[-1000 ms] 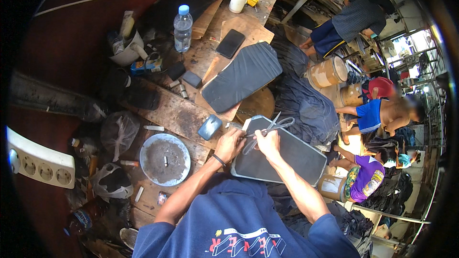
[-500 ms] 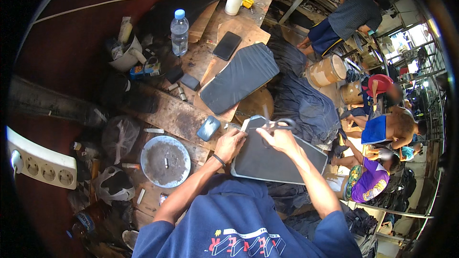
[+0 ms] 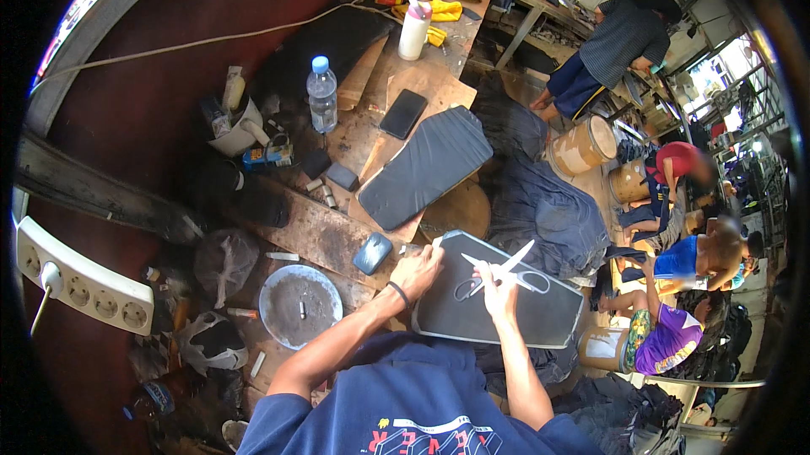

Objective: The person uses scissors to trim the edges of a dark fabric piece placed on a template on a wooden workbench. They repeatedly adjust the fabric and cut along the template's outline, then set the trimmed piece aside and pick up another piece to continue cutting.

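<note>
Across my lap lies a dark flat panel (image 3: 481,317) with a pale edge. My left hand (image 3: 416,274) is closed at its far left corner, pinching a small pale strip (image 3: 437,243) whose exact kind is hard to make out. Scissors (image 3: 534,281) with dark handles and bright, spread blades are in my right hand (image 3: 499,293), above the middle of the panel. The blades point away from me. Just beyond the panel, a second black padded panel (image 3: 426,168) rests on the wooden bench.
Left of my left hand are a blue-grey box (image 3: 372,253) and a round basin (image 3: 278,310). A phone (image 3: 403,113), a water bottle (image 3: 322,96) and a white tumbler (image 3: 414,32) stand farther off. Dark cloth (image 3: 540,193) heaps at right; several people work beyond it.
My right hand has drawn the scissors back from the panel's far left corner toward its middle, and the blades now show spread. The left hand stays at the corner. The view has shifted slightly.
</note>
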Demonstrator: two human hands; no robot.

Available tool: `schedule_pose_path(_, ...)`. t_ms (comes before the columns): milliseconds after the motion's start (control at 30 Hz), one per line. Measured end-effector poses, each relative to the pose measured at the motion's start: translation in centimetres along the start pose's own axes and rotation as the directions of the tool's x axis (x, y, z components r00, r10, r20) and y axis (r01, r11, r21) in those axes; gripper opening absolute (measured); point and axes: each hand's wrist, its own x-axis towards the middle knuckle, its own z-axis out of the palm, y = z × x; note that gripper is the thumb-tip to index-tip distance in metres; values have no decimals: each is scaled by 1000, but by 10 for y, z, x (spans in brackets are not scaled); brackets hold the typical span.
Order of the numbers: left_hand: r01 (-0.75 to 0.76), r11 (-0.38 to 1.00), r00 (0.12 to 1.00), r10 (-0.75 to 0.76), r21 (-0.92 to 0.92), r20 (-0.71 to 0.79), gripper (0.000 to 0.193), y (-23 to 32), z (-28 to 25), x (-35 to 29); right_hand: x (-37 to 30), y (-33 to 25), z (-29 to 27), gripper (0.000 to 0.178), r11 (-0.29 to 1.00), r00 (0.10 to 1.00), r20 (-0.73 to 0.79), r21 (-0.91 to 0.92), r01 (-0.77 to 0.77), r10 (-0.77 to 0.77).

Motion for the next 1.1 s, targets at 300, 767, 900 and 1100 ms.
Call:
schedule_pose_path(300, -52, 972, 993, 26, 228, 117, 24, 1, 12, 10, -14, 10, 13, 33, 964, 978, -106, 221, -150, 177)
schedule_pose_path(767, -143, 929, 982, 91, 341, 164, 24, -3, 11, 17, -23, 21, 17, 36, 950, 968, -130, 257, -176, 214)
schedule_pose_path(900, -104, 960, 995, 100, 261, 31, 29, -4, 8, 12, -21, 18, 20, 38, 960, 974, -135, 237, -148, 184)
schedule_pose_path(1100, -81, 958, 957, -3, 276, 291, 43, -1, -2, 15, -20, 19, 23, 36, 944, 970, -137, 292, -155, 201)
